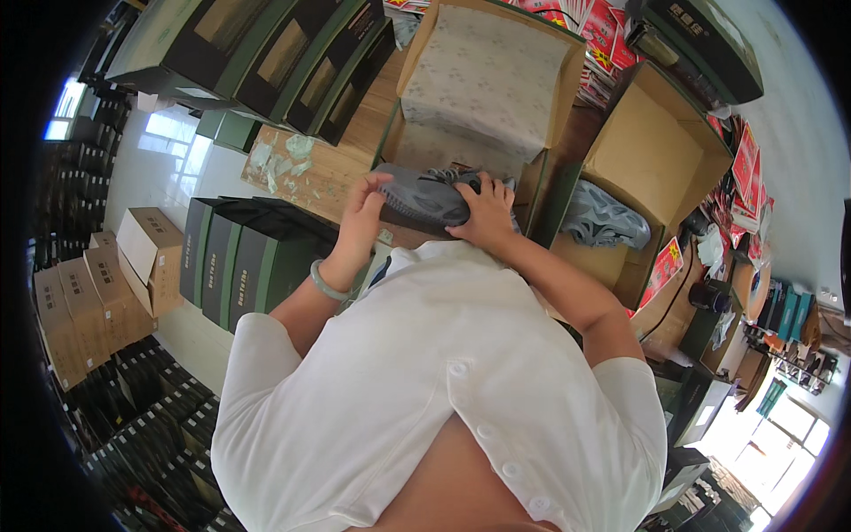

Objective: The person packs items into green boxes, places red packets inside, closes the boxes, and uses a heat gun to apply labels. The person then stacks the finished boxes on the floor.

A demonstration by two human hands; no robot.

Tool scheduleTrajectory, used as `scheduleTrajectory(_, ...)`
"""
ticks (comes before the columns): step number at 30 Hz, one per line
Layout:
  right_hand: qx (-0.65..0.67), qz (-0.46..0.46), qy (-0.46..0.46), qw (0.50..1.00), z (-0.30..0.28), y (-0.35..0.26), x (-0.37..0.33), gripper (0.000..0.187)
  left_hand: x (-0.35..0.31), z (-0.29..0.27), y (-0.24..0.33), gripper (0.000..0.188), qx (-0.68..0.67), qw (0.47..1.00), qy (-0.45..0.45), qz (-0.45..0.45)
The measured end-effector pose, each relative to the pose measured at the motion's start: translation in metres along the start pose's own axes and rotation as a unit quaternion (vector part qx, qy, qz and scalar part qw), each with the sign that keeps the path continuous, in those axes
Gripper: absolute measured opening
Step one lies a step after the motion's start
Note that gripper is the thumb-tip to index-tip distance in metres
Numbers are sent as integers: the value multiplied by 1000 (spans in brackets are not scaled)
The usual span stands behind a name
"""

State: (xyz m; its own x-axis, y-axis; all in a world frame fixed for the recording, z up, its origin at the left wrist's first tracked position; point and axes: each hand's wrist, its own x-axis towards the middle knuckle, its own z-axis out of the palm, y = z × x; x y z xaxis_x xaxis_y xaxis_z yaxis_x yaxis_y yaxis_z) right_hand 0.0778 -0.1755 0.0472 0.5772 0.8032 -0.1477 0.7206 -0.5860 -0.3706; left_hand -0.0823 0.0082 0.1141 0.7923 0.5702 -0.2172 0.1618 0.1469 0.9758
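A grey sneaker [420, 197] with dark laces lies sideways in front of me, at the near edge of an open shoe box [535, 184]. My left hand [362, 211] closes on its toe end, thumb and fingers pressed to the tip. At the heel end, my right hand [487, 211] grips the shoe around its collar, with some fingers hidden on the far side. Patterned tissue paper [483, 75] covers the inside of the raised box lid. To the right, another grey sneaker [605, 215] rests in a second open box [660, 142].
Dark green shoe boxes are stacked on the wooden table [359, 106] at the back left. More green boxes [239, 257] stand lower left, beside brown cartons [102, 288]. Red printed sheets [607, 35] lie behind the boxes; a dark box [705, 44] sits far right.
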Motion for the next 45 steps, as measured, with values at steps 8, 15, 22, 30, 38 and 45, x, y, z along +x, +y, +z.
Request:
scheduleTrajectory(8,-11,-31,-34,999,11,2,-10,90,19,-12,-89,40,549,821,18,156)
scheduleTrajectory(15,36,-46,3,998,64,31,-9,69,17,-15,-108,44,648,758,-20,76)
scheduleTrajectory(22,187,-9,173,967,55,44,-20,55,30,2,-80,45,650,759,-21,16)
scheduleTrajectory(30,-98,308,224,920,-52,197,-94,81,27,68,-89,43,579,796,-23,176)
scheduleTrajectory(38,-346,253,39,903,-42,312,-120,118,18,92,-109,51,603,756,-47,251)
scheduleTrajectory(45,-261,157,163,939,-59,316,-143,68,39,119,-123,67,611,749,-67,248)
